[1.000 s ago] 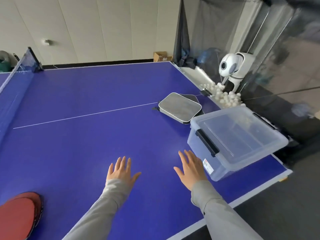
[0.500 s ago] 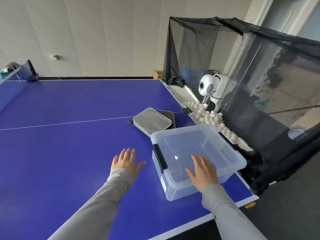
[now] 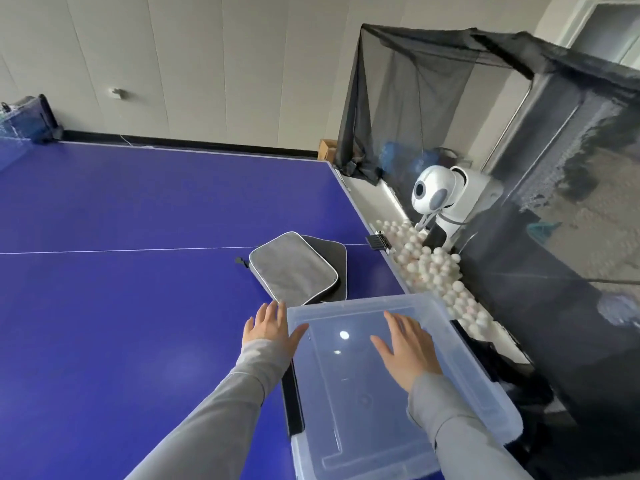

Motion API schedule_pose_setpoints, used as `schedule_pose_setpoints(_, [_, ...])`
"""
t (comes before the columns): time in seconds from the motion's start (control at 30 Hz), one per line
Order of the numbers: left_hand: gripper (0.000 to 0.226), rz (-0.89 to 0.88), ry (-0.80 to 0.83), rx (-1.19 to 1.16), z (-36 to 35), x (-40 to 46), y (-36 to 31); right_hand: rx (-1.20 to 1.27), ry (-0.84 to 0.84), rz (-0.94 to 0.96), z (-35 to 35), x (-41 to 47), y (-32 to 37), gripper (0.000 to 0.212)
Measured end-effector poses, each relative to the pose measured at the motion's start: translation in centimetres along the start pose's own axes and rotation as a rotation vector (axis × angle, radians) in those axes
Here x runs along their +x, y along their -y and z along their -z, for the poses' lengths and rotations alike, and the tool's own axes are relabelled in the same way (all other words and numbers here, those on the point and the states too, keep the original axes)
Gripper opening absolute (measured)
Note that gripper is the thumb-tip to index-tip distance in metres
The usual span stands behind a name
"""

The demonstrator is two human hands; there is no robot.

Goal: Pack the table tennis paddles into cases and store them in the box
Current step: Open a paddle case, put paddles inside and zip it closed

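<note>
Nearest, at the desk's (image 3: 121,323) right near corner, the clear lidded box (image 3: 363,393) sits shut, a black latch on its left side. The right hand (image 3: 408,351) lies flat on the lid, fingers straight and spread, holding nothing. The left hand (image 3: 268,327) hovers at the lid's far left corner, fingers straight and apart, thumb touching the rim, also holding nothing.

Just beyond the box lie two cases, a grey case (image 3: 292,268) stacked on a black case (image 3: 332,252), near the desk's right edge by the white centre line. No paddle shows in this view.

Past that edge, a tray of white balls (image 3: 433,268) and a white ball machine (image 3: 440,199) stand under black netting (image 3: 450,81).

The risk, as I judge it: the box stands close to the corner, so lifting the lid one-sidedly, or with a latch fastened, could slide it off the edge or nudge the cases.
</note>
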State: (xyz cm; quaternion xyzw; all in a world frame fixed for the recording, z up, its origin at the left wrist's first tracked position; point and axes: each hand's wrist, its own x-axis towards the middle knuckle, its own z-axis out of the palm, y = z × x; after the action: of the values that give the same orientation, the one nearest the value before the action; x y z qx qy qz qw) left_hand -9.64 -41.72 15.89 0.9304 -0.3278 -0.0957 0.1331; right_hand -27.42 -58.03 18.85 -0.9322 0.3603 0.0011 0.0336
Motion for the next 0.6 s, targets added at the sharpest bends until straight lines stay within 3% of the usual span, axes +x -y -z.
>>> schedule_pose_setpoints(0.23, [0.069, 0.134, 0.1, -0.085, -2.3, 4.2, -2.2, 0.051, 0.008, 0.042, -0.4, 8.5, -0.1, 0.057])
schedule_pose_setpoints(0.43, [0.057, 0.206, 0.017, -0.151, -3.3, 5.0, -2.7, 0.162, 0.04, 0.04, -1.1, 16.8, 1.6, 0.054])
schedule_pose_setpoints(0.6, [0.058, 0.238, -0.001, -0.155, -4.1, 5.5, -2.8, 0.292, 0.176, 0.017, -3.5, 22.8, 3.7, 0.058])
